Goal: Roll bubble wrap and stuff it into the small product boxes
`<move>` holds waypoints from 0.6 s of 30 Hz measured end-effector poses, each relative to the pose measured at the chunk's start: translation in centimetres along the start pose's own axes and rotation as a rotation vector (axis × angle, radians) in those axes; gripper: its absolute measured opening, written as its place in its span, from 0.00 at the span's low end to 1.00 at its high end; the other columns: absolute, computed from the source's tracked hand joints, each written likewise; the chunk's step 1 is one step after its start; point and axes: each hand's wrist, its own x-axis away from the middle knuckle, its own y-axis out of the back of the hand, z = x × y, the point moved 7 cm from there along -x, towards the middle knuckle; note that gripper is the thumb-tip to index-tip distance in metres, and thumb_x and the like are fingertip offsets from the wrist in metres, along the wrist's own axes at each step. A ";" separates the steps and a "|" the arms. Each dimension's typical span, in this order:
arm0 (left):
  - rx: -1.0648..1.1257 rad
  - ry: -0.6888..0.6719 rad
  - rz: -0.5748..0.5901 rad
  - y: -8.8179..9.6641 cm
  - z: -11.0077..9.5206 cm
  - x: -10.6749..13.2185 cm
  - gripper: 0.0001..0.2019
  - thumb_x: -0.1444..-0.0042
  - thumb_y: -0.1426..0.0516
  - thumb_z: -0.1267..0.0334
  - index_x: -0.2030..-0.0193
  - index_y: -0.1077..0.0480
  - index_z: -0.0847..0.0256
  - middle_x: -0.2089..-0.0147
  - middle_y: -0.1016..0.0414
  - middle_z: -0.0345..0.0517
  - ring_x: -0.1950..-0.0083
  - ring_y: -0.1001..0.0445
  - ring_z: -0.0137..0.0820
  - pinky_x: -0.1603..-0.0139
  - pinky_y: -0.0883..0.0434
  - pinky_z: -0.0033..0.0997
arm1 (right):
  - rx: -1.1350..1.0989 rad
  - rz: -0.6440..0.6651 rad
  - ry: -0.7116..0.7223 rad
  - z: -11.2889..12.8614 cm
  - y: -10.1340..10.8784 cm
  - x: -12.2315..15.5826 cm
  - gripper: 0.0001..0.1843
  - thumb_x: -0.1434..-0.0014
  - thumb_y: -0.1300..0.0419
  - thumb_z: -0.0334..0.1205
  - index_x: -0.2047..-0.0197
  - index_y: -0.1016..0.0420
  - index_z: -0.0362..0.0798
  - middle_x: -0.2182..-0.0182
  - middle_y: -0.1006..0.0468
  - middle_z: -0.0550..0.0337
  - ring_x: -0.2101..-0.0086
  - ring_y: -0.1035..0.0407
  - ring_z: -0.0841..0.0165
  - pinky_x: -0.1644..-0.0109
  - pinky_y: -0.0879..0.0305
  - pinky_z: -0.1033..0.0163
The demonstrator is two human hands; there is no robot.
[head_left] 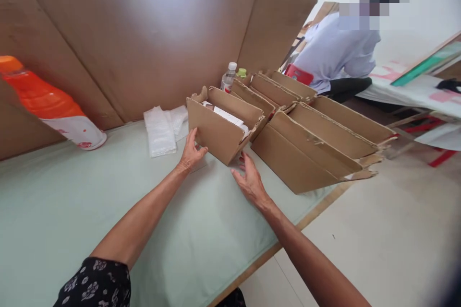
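An open cardboard box (pixel 216 132) stands on the pale green table (pixel 72 211), with white packets inside it. My left hand (pixel 190 152) grips the box's near left corner, thumb and fingers pressed on the cardboard. My right hand (pixel 250 180) lies beside the box's near right corner, fingers stretched toward it and touching its lower edge. A larger cardboard box (pixel 306 153) sits right of it, touching it.
Tall cardboard sheets (pixel 144 33) wall the table's back. An orange bottle (pixel 46 105) lies at left. Clear plastic bags (pixel 160 129) lie behind the box, a water bottle (pixel 228 76) beyond. More boxes (pixel 284 86) run back right. A seated person (pixel 334 53) is behind them.
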 end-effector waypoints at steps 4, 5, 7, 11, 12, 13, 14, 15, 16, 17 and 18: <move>-0.007 -0.016 0.034 -1.1 1.2 -2.2 0.45 0.52 0.35 0.58 0.28 0.47 0.56 0.25 0.50 0.61 0.28 0.41 0.54 0.36 0.31 0.52 | 0.046 -0.026 0.053 -2.1 0.6 -2.7 0.38 0.42 0.43 0.42 0.30 0.44 0.43 0.34 0.37 0.37 0.37 0.38 0.50 0.39 0.33 0.42; -0.009 -0.022 0.041 -1.5 1.5 -2.8 0.46 0.53 0.34 0.57 0.28 0.47 0.57 0.25 0.50 0.61 0.29 0.40 0.54 0.35 0.33 0.52 | 0.044 -0.034 0.059 -2.5 0.6 -3.2 0.38 0.42 0.43 0.41 0.30 0.44 0.44 0.34 0.37 0.38 0.36 0.39 0.50 0.38 0.33 0.41; -0.016 -0.035 0.057 -2.4 2.0 -4.0 0.47 0.53 0.34 0.55 0.28 0.47 0.58 0.25 0.50 0.62 0.29 0.40 0.54 0.32 0.36 0.53 | 0.034 -0.051 0.063 -3.2 0.5 -4.0 0.38 0.41 0.43 0.40 0.29 0.45 0.45 0.33 0.39 0.38 0.35 0.40 0.51 0.38 0.34 0.42; -0.050 -0.047 0.095 -4.8 3.0 -6.2 0.46 0.51 0.34 0.55 0.27 0.48 0.58 0.25 0.49 0.61 0.29 0.39 0.52 0.31 0.37 0.51 | 0.009 -0.086 0.039 -4.3 0.2 -4.5 0.39 0.41 0.44 0.40 0.28 0.46 0.43 0.30 0.45 0.37 0.35 0.41 0.51 0.39 0.32 0.45; -0.066 -0.049 0.104 -5.4 3.1 -6.5 0.45 0.50 0.35 0.56 0.27 0.48 0.58 0.25 0.48 0.60 0.29 0.38 0.51 0.32 0.36 0.50 | 0.004 -0.086 0.035 -4.5 0.1 -4.6 0.38 0.41 0.44 0.40 0.28 0.45 0.43 0.29 0.47 0.37 0.34 0.41 0.51 0.38 0.32 0.45; -0.089 -0.052 0.111 -5.9 3.1 -6.5 0.43 0.49 0.37 0.57 0.27 0.48 0.58 0.25 0.46 0.60 0.30 0.37 0.50 0.32 0.35 0.50 | -0.001 -0.083 0.032 -4.7 0.0 -4.6 0.38 0.40 0.44 0.41 0.28 0.45 0.43 0.29 0.48 0.37 0.34 0.41 0.52 0.38 0.32 0.46; -0.119 -0.056 0.116 -6.3 3.0 -6.4 0.41 0.48 0.38 0.59 0.27 0.47 0.58 0.26 0.44 0.59 0.30 0.36 0.49 0.32 0.35 0.50 | -0.007 -0.079 0.033 -5.0 0.0 -4.6 0.39 0.40 0.44 0.42 0.28 0.45 0.43 0.28 0.49 0.38 0.34 0.42 0.52 0.38 0.32 0.46; -0.157 -0.063 0.118 -6.4 2.8 -5.9 0.39 0.48 0.39 0.61 0.28 0.44 0.58 0.28 0.41 0.58 0.30 0.36 0.48 0.32 0.35 0.51 | -0.014 -0.077 0.036 -5.3 0.1 -4.7 0.39 0.40 0.44 0.42 0.28 0.45 0.43 0.28 0.49 0.38 0.33 0.42 0.52 0.37 0.32 0.47; -0.200 -0.071 0.116 -6.2 2.5 -5.3 0.37 0.48 0.39 0.63 0.30 0.41 0.59 0.29 0.38 0.58 0.30 0.37 0.48 0.31 0.37 0.53 | -0.021 -0.076 0.041 -5.6 0.2 -4.7 0.39 0.40 0.43 0.43 0.28 0.46 0.43 0.28 0.49 0.38 0.33 0.42 0.52 0.38 0.31 0.46; -0.238 -0.080 0.109 -5.9 2.2 -4.4 0.35 0.49 0.39 0.64 0.33 0.37 0.60 0.30 0.37 0.58 0.29 0.39 0.49 0.29 0.41 0.55 | -0.024 -0.077 0.051 -5.9 0.3 -4.8 0.40 0.40 0.43 0.44 0.28 0.46 0.43 0.28 0.48 0.39 0.33 0.43 0.52 0.38 0.31 0.46; -0.294 -0.096 0.099 -5.3 1.7 -3.5 0.32 0.50 0.39 0.66 0.36 0.34 0.60 0.30 0.37 0.58 0.27 0.43 0.50 0.26 0.46 0.56 | -0.021 -0.080 0.064 -6.1 0.4 -4.8 0.40 0.40 0.43 0.45 0.28 0.46 0.43 0.29 0.48 0.39 0.33 0.43 0.52 0.38 0.31 0.46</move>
